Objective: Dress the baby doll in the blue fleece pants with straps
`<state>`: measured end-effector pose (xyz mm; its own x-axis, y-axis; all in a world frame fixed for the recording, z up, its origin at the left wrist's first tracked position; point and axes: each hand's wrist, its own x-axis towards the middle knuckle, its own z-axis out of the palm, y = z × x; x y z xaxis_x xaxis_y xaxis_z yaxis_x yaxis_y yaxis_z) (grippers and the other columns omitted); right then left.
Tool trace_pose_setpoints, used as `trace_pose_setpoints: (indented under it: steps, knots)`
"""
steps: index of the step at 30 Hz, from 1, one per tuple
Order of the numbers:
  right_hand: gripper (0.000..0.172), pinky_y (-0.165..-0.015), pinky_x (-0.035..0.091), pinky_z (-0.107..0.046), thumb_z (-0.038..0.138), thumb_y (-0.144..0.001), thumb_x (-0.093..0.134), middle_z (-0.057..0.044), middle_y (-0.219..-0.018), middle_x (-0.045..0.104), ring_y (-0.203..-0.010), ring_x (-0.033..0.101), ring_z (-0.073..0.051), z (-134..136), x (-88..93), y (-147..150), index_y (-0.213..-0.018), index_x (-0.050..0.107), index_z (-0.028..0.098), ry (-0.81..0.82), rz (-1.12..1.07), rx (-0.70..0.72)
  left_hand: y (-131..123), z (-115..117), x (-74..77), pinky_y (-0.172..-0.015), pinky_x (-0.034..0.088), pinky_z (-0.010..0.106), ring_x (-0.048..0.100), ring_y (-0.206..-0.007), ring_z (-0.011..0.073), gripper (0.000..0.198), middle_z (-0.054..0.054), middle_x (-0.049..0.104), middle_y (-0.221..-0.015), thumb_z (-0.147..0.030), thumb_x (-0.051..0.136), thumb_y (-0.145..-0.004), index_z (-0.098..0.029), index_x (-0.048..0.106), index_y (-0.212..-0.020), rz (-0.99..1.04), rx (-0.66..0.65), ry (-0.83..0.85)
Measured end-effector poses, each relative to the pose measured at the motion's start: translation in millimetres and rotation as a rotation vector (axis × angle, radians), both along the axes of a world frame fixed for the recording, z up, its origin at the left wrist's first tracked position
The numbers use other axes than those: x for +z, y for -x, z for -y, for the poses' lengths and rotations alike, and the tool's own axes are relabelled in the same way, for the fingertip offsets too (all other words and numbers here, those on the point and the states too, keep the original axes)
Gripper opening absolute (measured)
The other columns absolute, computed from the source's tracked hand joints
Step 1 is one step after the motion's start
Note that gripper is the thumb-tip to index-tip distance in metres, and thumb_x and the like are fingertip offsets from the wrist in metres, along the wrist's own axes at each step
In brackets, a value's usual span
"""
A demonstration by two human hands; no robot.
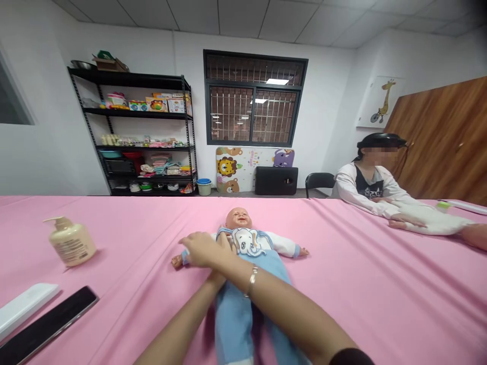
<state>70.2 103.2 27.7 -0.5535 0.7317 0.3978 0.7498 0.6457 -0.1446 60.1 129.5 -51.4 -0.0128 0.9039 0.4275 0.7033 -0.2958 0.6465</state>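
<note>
A baby doll (251, 243) in a white top and light blue overalls with an elephant on the bib lies on its back before me. My right hand (200, 249), with a bracelet on its wrist, crosses over my left forearm. It rests over the doll's sleeved arm at the left, fingers stretched out to the left and slightly blurred. The doll's small hand (177, 261) pokes out past it. My left hand (225, 242) is at the doll's shoulder and chest on that same side; its fingers are partly hidden behind my right arm.
A pink cloth (144, 228) covers the table. At left are a pump bottle (72, 242), a white device (28, 304) and a dark phone (49, 324). Across at right, a person (369, 177) has hands on a white-clothed doll (433, 218). Loaded shelves (133, 114) stand behind.
</note>
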Motion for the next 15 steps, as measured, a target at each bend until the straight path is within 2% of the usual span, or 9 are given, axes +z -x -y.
trace_pose_setpoints:
  steps: [3,6,8,10,12,15]
  knots:
    - [0.03,-0.084,0.045,-0.034,0.034,-0.088,0.049,-0.006,-0.106,0.054,-0.095,0.052,-0.016,0.3,-20.1,24.8,-0.109,0.052,0.014,0.031,0.129,0.066,-10.1,5.6,-9.3,-0.094,0.032,0.048,0.044,-0.111,0.0353,0.041,0.022,0.05,-0.109,-0.014,0.045,-0.072,-0.008,0.044,-0.113,-0.042,0.048,-0.049]
    - [0.034,-0.083,0.047,-0.035,0.038,-0.088,0.048,-0.008,-0.107,0.052,-0.094,0.053,-0.015,-1.3,-34.8,35.7,-0.11,0.051,0.012,0.039,0.171,0.074,-13.8,6.8,-15.7,-0.092,0.036,0.046,0.046,-0.107,0.0321,0.034,0.018,0.051,-0.101,-0.013,0.044,-0.072,-0.009,0.046,-0.107,-0.04,0.083,-0.126]
    - [0.033,-0.082,0.047,-0.035,0.036,-0.088,0.049,-0.007,-0.105,0.053,-0.094,0.053,-0.015,-7.0,-37.6,42.3,-0.11,0.051,0.012,0.041,0.202,0.075,-13.9,5.5,-20.5,-0.089,0.038,0.048,0.048,-0.102,0.0325,0.028,0.017,0.052,-0.094,-0.013,0.043,-0.074,-0.009,0.048,-0.101,-0.018,0.102,-0.131]
    - [0.025,-0.081,0.046,-0.036,0.028,-0.088,0.047,-0.007,-0.102,0.055,-0.093,0.053,-0.016,-17.1,-32.8,47.1,-0.109,0.051,0.015,0.037,0.232,0.075,-12.7,4.2,-25.8,-0.087,0.038,0.051,0.05,-0.098,0.0337,0.023,0.015,0.052,-0.09,-0.014,0.044,-0.073,-0.011,0.05,-0.095,0.028,0.105,-0.135]
    - [0.025,-0.078,0.046,-0.037,0.019,-0.088,0.043,-0.007,-0.101,0.055,-0.092,0.054,-0.019,-30.8,-20.1,44.0,-0.111,0.049,0.02,0.003,0.222,0.021,-10.3,4.4,-29.9,-0.089,0.037,0.053,0.05,-0.099,0.0328,0.022,0.014,0.053,-0.092,-0.016,0.046,-0.074,-0.016,0.05,-0.096,0.109,0.039,-0.192]
    - [0.038,-0.075,0.045,-0.037,0.015,-0.086,0.037,-0.01,-0.109,0.054,-0.095,0.054,-0.023,-52.2,7.1,14.5,-0.123,0.042,0.025,0.005,0.047,-0.219,-6.3,8.9,-29.7,-0.093,0.038,0.05,0.048,-0.105,0.0285,0.029,0.011,0.052,-0.104,-0.02,0.046,-0.078,-0.021,0.046,-0.108,0.208,-0.119,-0.284]
